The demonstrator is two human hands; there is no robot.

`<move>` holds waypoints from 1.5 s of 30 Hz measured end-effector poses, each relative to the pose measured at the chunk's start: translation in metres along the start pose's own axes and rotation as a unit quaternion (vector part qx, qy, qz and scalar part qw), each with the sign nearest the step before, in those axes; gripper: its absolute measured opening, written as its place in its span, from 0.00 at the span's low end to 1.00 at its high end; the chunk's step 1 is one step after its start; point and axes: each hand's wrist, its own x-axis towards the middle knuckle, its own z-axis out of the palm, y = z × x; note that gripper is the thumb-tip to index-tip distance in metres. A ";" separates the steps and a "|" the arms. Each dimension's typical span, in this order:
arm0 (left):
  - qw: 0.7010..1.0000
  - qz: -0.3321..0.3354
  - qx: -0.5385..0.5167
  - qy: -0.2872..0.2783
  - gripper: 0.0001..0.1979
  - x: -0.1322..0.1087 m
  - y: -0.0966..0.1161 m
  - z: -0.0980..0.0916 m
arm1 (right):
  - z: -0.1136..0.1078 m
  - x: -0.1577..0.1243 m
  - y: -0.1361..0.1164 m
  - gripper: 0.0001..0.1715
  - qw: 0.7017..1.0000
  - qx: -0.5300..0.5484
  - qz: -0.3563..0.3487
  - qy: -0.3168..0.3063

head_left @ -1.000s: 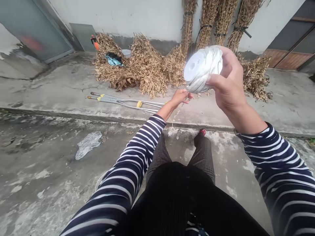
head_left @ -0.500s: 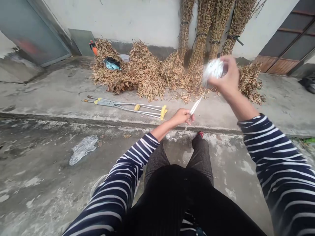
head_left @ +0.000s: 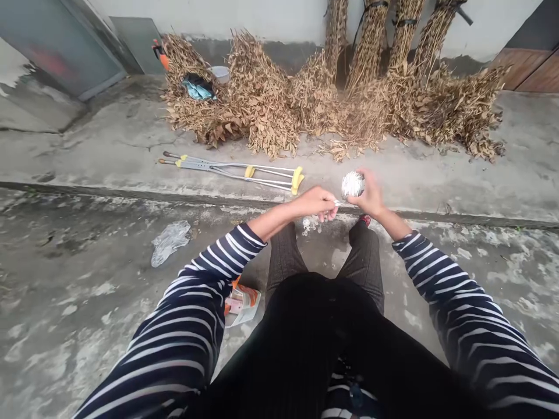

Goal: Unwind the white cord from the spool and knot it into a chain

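My right hand is wrapped round a ball of white string, held above the step's edge. A short length of the string leads from the ball leftward to my left hand. The fingers of my left hand are pinched on that strand, close beside the ball. What lies inside the left fingers is partly hidden.
Metal crutches with yellow pads lie on the raised step. Heaps of dried stalks line the wall. A clear plastic bag lies on the lower ground, and an orange-and-white container stands by my left leg.
My right hand has come down and left with the ball of string, much closer to my left hand. The strand between the hands is shorter. My view has tilted downward.
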 end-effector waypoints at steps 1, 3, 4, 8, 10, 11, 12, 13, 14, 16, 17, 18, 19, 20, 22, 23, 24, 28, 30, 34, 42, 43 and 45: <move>1.000 0.003 0.025 -0.006 0.11 0.002 0.004 0.001 | 0.005 -0.002 0.000 0.40 1.000 -0.004 0.004 -0.007; 0.998 0.007 0.063 0.003 0.10 0.007 0.011 -0.001 | 0.013 -0.006 -0.001 0.42 1.000 -0.004 0.025 -0.018; 0.997 0.008 0.077 0.012 0.10 0.010 0.013 -0.003 | 0.016 -0.009 -0.001 0.42 0.999 -0.002 0.036 -0.022; 0.986 0.051 0.148 0.060 0.10 0.023 0.017 -0.019 | 0.026 -0.023 -0.008 0.43 0.996 0.027 0.060 -0.064; 0.975 0.091 0.178 0.095 0.13 0.031 0.016 -0.027 | 0.029 -0.030 -0.014 0.43 0.990 0.068 0.075 -0.099; 0.971 0.105 0.183 0.109 0.14 0.035 0.014 -0.031 | 0.030 -0.033 -0.017 0.44 0.986 0.094 0.084 -0.113; 0.969 0.114 0.182 0.119 0.15 0.038 0.012 -0.033 | 0.030 -0.035 -0.020 0.44 0.981 0.119 0.093 -0.124; 0.969 0.116 0.179 0.123 0.15 0.041 0.009 -0.035 | 0.030 -0.037 -0.023 0.44 0.976 0.141 0.101 -0.132; 0.970 0.115 0.179 0.122 0.15 0.043 0.007 -0.036 | 0.029 -0.038 -0.025 0.44 0.971 0.161 0.109 -0.139; 0.969 0.108 0.192 0.113 0.14 0.047 0.002 -0.037 | 0.027 -0.039 -0.027 0.43 0.958 0.197 0.132 -0.161; 0.968 0.104 0.203 0.107 0.14 0.048 0.000 -0.037 | 0.025 -0.040 -0.028 0.42 0.949 0.215 0.146 -0.176; 0.967 0.099 0.213 0.102 0.13 0.049 -0.001 -0.038 | 0.023 -0.041 -0.029 0.41 0.940 0.234 0.161 -0.189; 0.966 0.095 0.217 0.101 0.13 0.051 -0.003 -0.038 | 0.021 -0.042 -0.031 0.41 0.931 0.251 0.173 -0.199; 0.967 0.091 0.212 0.105 0.13 0.052 -0.005 -0.039 | 0.018 -0.044 -0.034 0.42 0.925 0.263 0.181 -0.207; 0.975 0.072 0.176 0.112 0.12 0.055 -0.009 -0.042 | 0.015 -0.048 -0.044 0.47 0.914 0.278 0.188 -0.229; 0.981 0.059 0.146 0.110 0.11 0.057 -0.013 -0.043 | 0.014 -0.050 -0.050 0.50 0.907 0.288 0.190 -0.243; 0.987 0.046 0.113 0.106 0.10 0.057 -0.016 -0.044 | 0.013 -0.053 -0.056 0.52 0.899 0.303 0.191 -0.253; 0.991 0.040 -0.024 0.122 0.07 0.049 -0.033 -0.041 | 0.016 -0.061 -0.073 0.49 0.868 0.398 0.215 -0.207; 0.986 0.056 -0.080 0.136 0.08 0.038 -0.042 -0.037 | 0.017 -0.061 -0.074 0.46 0.861 0.412 0.237 -0.183; 0.985 0.054 -0.149 0.074 0.19 0.010 -0.062 -0.025 | 0.016 -0.057 -0.069 0.45 0.851 0.408 0.280 -0.178; 0.991 0.008 -0.131 -0.004 0.19 -0.016 -0.075 -0.028 | 0.010 -0.051 -0.071 0.41 0.847 0.371 0.352 -0.144; 0.994 0.017 -0.107 0.013 0.18 -0.015 -0.069 -0.034 | 0.010 -0.051 -0.069 0.41 0.857 0.344 0.354 -0.149; 0.995 0.038 -0.074 0.049 0.17 -0.011 -0.053 -0.047 | 0.010 -0.050 -0.064 0.40 0.878 0.285 0.345 -0.169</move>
